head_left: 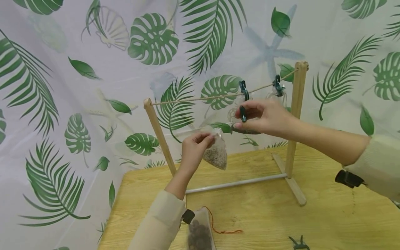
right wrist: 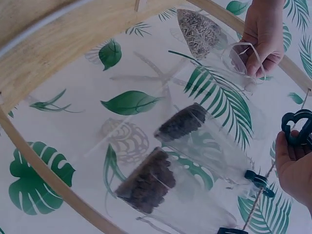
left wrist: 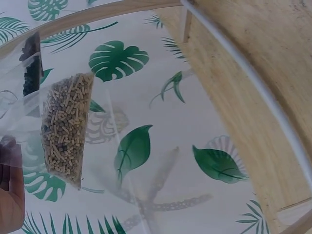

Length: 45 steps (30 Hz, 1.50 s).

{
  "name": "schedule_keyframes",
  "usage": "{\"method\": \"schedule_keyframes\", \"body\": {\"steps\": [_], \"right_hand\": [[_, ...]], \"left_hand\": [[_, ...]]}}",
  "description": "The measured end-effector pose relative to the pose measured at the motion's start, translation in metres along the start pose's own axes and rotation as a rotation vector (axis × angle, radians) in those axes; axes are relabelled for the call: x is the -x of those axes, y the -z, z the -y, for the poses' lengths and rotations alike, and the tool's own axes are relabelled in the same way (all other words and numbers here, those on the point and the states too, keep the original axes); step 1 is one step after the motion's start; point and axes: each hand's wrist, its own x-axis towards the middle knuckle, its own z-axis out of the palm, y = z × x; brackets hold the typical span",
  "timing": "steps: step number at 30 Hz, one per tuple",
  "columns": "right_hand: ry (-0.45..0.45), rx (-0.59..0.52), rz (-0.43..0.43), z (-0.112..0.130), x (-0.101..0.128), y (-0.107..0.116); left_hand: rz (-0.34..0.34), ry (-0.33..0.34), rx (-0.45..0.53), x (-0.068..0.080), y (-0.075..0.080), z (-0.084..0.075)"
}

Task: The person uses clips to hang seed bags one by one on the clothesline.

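Left hand (head_left: 195, 147) pinches the top of a pellet bag (head_left: 216, 152) at frame centre, below the string (head_left: 193, 99). Right hand (head_left: 265, 116) grips a dark clip (head_left: 243, 114). Advisable: raise the bag's top edge level with the string before clipping.

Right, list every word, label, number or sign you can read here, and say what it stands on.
None: no readable text in any view.
The clear bag of pellets pinched by the left hand is unprinted.
The dark clip in the right hand shows no marking.
The wooden rack, the table and the backdrop carry only leaf, shell and starfish prints.
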Motion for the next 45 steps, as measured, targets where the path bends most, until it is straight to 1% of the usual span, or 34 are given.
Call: {"method": "schedule_keyframes", "body": {"steps": [6, 11, 15, 17, 21, 24, 29, 32, 38, 42, 45], "right_hand": [[-0.009, -0.026, -0.012, 0.014, -0.017, 0.004], [-0.056, -0.041, -0.033, 0.023, -0.029, 0.004], [-0.065, -0.051, -0.057, 0.027, -0.04, 0.005], [-0.083, -0.055, -0.069, 0.028, -0.045, 0.006], [-0.141, -0.121, -0.105, 0.028, -0.054, 0.006], [-0.176, -0.192, -0.14, 0.027, -0.059, 0.006], [-0.207, -0.309, -0.17, 0.026, -0.066, 0.007], [-0.213, -0.351, -0.157, 0.024, -0.072, 0.009], [-0.237, -0.396, -0.083, 0.022, -0.085, 0.007], [-0.243, -0.357, -0.039, 0.02, -0.092, 0.004], [-0.251, -0.312, 0.002, 0.018, -0.095, 0.005]], "left_hand": [[-0.039, -0.03, 0.044, -0.01, -0.002, -0.015], [-0.072, -0.057, 0.065, -0.018, -0.003, -0.026], [-0.082, -0.082, 0.08, -0.025, -0.005, -0.034], [-0.086, -0.092, 0.081, -0.027, -0.005, -0.038], [-0.095, -0.101, 0.088, -0.032, -0.006, -0.04], [-0.099, -0.107, 0.088, -0.034, -0.006, -0.04], [-0.097, -0.117, 0.054, -0.037, -0.007, -0.041], [-0.095, -0.113, 0.038, -0.039, -0.008, -0.042], [-0.091, -0.133, 0.024, -0.045, -0.009, -0.049], [-0.095, -0.149, 0.017, -0.048, -0.009, -0.053], [-0.094, -0.166, 0.032, -0.049, -0.01, -0.056]]}}
